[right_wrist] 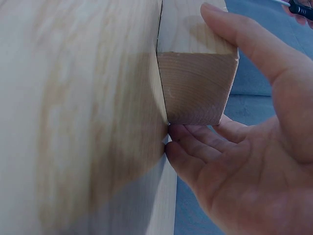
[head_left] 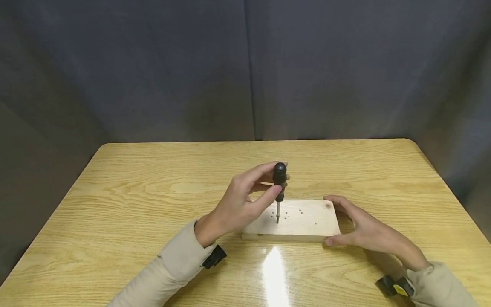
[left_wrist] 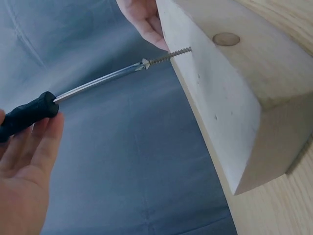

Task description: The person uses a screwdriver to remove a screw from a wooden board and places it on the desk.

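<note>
A black-handled screwdriver [head_left: 279,172] stands upright over a pale wooden block [head_left: 303,217], its handle held between the thumb and fingers of my left hand [head_left: 245,200]. In the left wrist view the screwdriver's steel shaft [left_wrist: 102,84] meets the head of a screw [left_wrist: 168,56], whose point is at the block's face. Most of the screw's thread shows outside the wood. My right hand [head_left: 360,224] grips the block's right end, thumb on the near side and fingers on the far side. Several small holes [head_left: 301,211] dot the block's top.
The block lies flat on a wood-grain table [head_left: 153,192] with rounded far corners. Dark grey curtains [head_left: 172,72] surround the table at the back and sides. Black wrist bands [head_left: 214,256] sit at both beige sleeves [head_left: 168,264]. A bright reflection shows on the table before the block.
</note>
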Demonstrator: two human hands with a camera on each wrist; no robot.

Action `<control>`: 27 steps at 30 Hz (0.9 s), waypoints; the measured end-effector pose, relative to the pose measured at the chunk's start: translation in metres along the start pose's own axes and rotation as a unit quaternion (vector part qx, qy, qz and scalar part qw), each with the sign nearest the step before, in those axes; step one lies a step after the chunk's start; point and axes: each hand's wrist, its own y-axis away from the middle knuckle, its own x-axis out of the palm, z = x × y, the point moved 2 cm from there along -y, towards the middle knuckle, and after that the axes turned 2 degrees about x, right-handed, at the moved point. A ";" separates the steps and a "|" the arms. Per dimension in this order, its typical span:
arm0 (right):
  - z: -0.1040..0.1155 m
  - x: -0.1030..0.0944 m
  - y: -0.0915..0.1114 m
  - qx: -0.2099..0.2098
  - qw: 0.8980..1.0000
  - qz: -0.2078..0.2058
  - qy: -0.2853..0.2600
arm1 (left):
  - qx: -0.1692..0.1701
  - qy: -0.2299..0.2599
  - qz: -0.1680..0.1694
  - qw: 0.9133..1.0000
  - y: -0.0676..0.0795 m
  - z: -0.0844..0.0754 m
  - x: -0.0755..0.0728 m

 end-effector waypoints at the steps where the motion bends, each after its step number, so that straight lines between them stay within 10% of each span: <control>1: 0.000 0.000 0.000 0.000 1.000 -0.001 0.004 | 0.002 0.002 0.006 1.000 0.000 0.000 0.000; 27: 0.001 0.000 0.000 -0.001 0.999 -0.012 0.031 | -0.002 -0.021 -0.052 0.998 0.000 0.002 -0.001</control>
